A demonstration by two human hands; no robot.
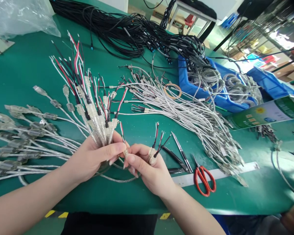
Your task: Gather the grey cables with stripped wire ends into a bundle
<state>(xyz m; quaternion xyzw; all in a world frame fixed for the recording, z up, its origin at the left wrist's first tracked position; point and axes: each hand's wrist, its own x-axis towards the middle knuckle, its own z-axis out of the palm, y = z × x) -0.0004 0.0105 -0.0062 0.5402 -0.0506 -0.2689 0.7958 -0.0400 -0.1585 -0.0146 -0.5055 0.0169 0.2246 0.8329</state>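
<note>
L hand: grips fanned cable bundle, ends up/away.
R hand: pinches two cable ends, upright, just right of bundle.
Nearer: R.

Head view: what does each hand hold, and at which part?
Left hand grips a fanned cable bundle just below the stripped ends. Right hand pinches a few loose cables at their clear sheaths, coloured wires pointing up.
</note>
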